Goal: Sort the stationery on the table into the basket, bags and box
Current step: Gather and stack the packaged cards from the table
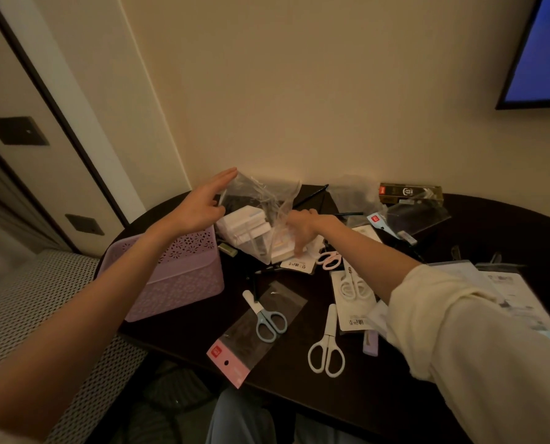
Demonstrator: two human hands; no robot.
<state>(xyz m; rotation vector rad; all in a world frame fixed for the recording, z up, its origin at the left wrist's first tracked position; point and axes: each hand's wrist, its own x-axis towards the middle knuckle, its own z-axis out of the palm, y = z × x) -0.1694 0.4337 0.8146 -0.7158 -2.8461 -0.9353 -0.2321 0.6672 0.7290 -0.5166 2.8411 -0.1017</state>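
Position: clear bag (260, 200) sits between our hands on the desk (379, 395) | left hand (203, 205): fingers straight, touching its left rim | right hand (302, 225): curled, pinching its right side

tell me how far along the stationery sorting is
Early on. Done: white blocks already sit in the clear bag. In hand: the left hand touches that bag's edge while the right hand appears to grip its other side. Left: blue scissors, white scissors, pink scissors and packaged scissors lie loose on the table; the inside of the purple basket is hidden.
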